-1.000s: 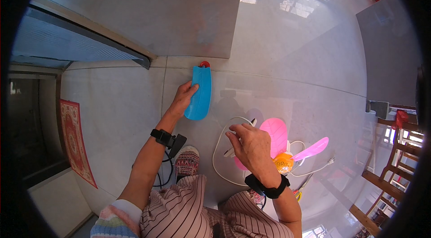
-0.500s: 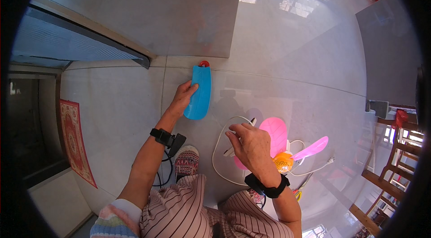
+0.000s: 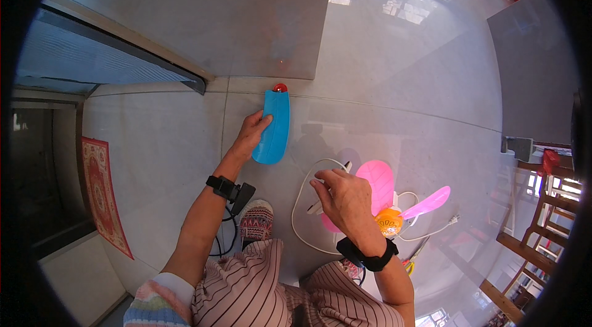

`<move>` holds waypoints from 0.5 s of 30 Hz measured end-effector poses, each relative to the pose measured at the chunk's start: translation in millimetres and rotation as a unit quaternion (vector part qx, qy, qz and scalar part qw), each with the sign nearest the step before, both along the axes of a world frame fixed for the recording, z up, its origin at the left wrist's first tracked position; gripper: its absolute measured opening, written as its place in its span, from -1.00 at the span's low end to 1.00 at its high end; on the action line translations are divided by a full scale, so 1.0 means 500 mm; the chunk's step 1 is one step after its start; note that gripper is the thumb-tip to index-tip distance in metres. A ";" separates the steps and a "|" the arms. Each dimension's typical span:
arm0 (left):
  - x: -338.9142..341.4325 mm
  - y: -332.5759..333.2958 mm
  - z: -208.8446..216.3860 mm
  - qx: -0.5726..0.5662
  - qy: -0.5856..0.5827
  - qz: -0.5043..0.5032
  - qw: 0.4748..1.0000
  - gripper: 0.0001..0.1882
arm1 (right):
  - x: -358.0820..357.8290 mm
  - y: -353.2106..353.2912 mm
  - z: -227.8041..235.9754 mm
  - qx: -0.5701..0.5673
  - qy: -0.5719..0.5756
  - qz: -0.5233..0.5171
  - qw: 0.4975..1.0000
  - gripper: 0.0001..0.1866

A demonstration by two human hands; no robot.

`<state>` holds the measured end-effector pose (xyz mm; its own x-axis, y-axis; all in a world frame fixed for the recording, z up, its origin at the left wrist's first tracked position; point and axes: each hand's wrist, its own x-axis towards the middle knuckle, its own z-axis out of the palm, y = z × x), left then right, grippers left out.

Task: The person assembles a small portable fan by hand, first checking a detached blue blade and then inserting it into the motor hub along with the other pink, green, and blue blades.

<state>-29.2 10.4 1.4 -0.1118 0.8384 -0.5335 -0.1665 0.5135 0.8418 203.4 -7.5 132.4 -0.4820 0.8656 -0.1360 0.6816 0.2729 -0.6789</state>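
Because the right hand [image 3: 344, 200] is seen from its back, whatever may lie between its curled fingers and thumb is hidden, and I cannot tell whether it holds anything. That hand also covers part of the white cord [image 3: 296, 216] looping around and below it, and most of a low pink blade, of which only an edge shows. Just right of the right hand, two pink blades [image 3: 377, 186] meet an orange hub [image 3: 388, 222], its left side partly covered by the wrist. Below the hub, a pair of scissors [image 3: 409, 267] is partly cut off from view behind the forearm.

As for the left hand [image 3: 251, 131], it pinches the near left edge of a blue blade [image 3: 275, 129], thumb on top; its fingers are mostly hidden underneath. The blue blade reaches above and below this grip, and at its far end, above the grip, a small red part [image 3: 280, 87] pokes out, partly covered. Below the left hand, its wrist bears a black strap [image 3: 223, 188].
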 end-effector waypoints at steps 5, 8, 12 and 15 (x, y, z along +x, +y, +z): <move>-0.006 -0.002 -0.008 -0.002 0.002 -0.003 1.000 -0.70 | -0.001 0.000 0.003 0.000 -0.002 0.001 1.000 -0.85; -0.004 -0.002 -0.008 0.000 0.006 -0.002 1.000 -0.70 | -0.001 0.000 0.005 0.002 -0.004 0.001 1.000 -0.85; -0.004 -0.003 -0.003 0.003 0.007 -0.002 1.000 -0.69 | -0.001 0.000 0.004 -0.004 -0.004 0.003 1.000 -0.85; -0.001 -0.001 -0.003 0.002 0.001 0.000 1.000 -0.69 | 0.000 0.001 0.006 0.001 -0.004 0.003 1.000 -0.86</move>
<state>-29.6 9.8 -0.2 -0.1120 0.8410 -0.5293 -0.1649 0.5096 0.8445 203.6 -7.1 135.5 -0.4853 0.8634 -0.1381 0.6856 0.2777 -0.6730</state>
